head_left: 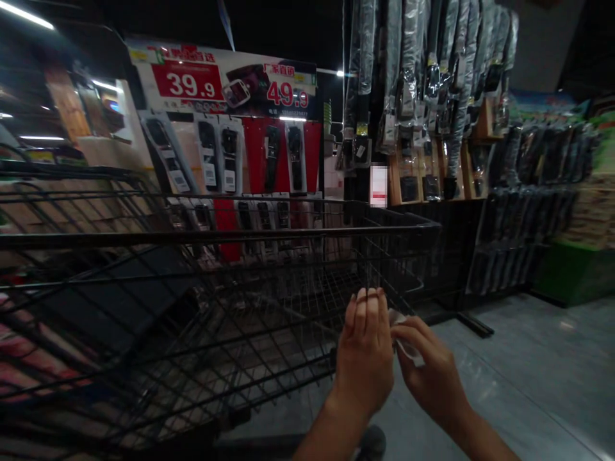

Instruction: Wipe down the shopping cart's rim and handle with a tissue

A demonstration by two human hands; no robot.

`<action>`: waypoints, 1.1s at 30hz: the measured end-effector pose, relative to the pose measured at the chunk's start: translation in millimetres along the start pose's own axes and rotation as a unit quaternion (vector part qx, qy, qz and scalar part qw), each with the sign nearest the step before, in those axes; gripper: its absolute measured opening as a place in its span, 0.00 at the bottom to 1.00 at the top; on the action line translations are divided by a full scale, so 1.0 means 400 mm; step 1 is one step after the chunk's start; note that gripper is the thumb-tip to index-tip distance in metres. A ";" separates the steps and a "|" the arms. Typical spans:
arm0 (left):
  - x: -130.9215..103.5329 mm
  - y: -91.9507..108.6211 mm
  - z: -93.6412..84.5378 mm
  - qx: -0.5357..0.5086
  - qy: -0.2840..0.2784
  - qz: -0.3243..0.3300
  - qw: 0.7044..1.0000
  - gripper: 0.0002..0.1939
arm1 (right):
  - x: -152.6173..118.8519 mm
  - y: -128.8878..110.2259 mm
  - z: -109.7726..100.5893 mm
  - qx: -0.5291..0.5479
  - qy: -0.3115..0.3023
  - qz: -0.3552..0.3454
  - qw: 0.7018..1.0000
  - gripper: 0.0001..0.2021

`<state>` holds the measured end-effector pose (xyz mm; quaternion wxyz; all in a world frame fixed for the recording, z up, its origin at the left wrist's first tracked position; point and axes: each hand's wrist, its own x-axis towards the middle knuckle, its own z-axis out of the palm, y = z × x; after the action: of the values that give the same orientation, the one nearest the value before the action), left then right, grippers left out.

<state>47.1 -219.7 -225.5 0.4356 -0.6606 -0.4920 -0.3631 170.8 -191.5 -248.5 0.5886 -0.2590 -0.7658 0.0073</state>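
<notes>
My right hand [430, 371] pinches a crumpled white tissue [410, 351] between thumb and fingers. Close beside it on the left, my left hand [366, 349] has its back to me. Its fingers are pressed together and bent away, and its thumb is hidden. Whether it grips part of the tissue or something else, I cannot make out. Both hands are in front of the near right end of a black wire shopping cart [216, 238], with its mesh behind the left fingers. A dark, flat-sided object [129, 294] shows through the cart's wires on the left.
Beyond the cart, packaged belts [229, 157] hang under a price sign [185, 80]. More plastic-wrapped belts [408, 57] hang at upper right, above boxed goods [408, 179]. A rack foot [473, 323] lies along the grey floor [538, 358]. A green stand [567, 272] is farther right.
</notes>
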 end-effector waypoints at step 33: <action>-0.078 -0.224 -0.070 0.138 0.132 -0.008 0.982 0.11 | 0.101 -0.009 0.036 0.018 0.092 -0.034 0.995 0.13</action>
<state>-48.7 -244.1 -224.2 0.5811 -0.5362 -0.4808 -0.3789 149.3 -173.9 -215.6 0.6608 -0.2220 -0.7167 -0.0223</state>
